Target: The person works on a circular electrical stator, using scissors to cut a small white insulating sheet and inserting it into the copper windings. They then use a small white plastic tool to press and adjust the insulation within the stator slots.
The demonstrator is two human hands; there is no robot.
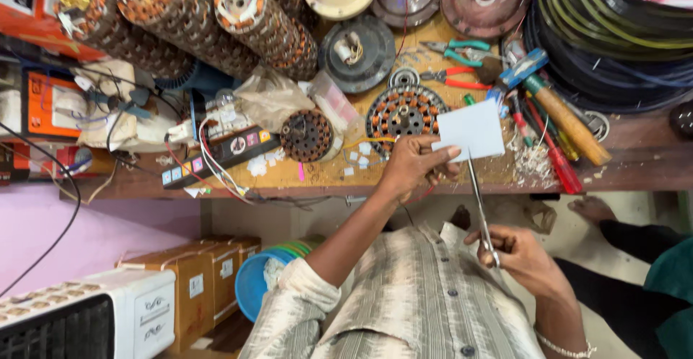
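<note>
My left hand (413,165) pinches a small white card (471,129) by its lower left corner and holds it up over the bench edge. My right hand (521,256) is closed on the handles of a pair of metal scissors (479,207). The blades point up and meet the card's lower edge. Just behind the card, a round motor stator with copper windings (401,114) lies on the wooden workbench (635,158). My striped shirt fills the bottom of the view.
Stacks of wound stators (180,12), motor covers (357,50), pliers (455,50), screwdrivers (559,117), a power strip (220,155) and coiled cable (613,34) crowd the bench. Another person's bare foot (590,207) and leg are at the right. Cardboard boxes (189,287) and a blue tub (254,281) stand below.
</note>
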